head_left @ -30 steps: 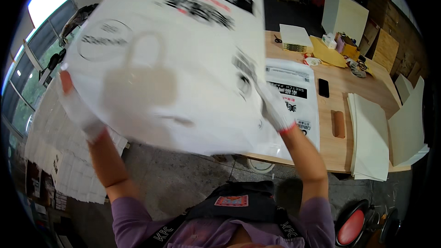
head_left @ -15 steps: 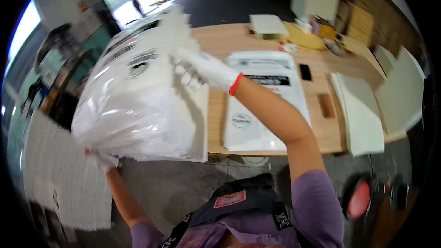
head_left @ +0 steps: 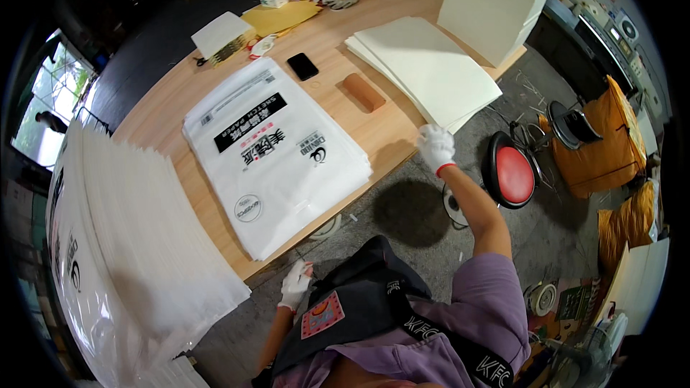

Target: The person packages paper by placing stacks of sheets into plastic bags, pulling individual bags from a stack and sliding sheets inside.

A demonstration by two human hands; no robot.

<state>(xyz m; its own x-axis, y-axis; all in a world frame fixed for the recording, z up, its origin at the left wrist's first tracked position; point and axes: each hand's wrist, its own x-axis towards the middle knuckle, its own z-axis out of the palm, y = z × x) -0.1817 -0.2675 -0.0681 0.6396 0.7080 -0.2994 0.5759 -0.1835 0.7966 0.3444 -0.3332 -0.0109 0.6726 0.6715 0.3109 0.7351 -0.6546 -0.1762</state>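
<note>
Both my hands wear white gloves. My right hand [head_left: 436, 147] is by the near corner of a stack of blank white sheets [head_left: 431, 65], its fingers slightly bent and apart; whether it touches the sheets is unclear. Just off the table's front edge, close to my apron, my left hand [head_left: 295, 284] has its fingers curled in, with nothing visible in them. Between the arms and the far side lies a flat pile of printed clear-and-white plastic bags [head_left: 287, 179]. A tall, fanned stack of similar bags [head_left: 154, 237] fills the table's left end.
A black phone [head_left: 302, 66] and a brown block [head_left: 364, 93] lie on the wooden table [head_left: 162, 111]. Upright white boards [head_left: 489, 7] stand at its far right. A red-topped stool [head_left: 514, 174] and orange sacks [head_left: 600, 144] are on the floor to the right.
My view has swung right. Both hands have come away from the big stack of bags: the right moved over to the white sheets, the left drew back toward my body.
</note>
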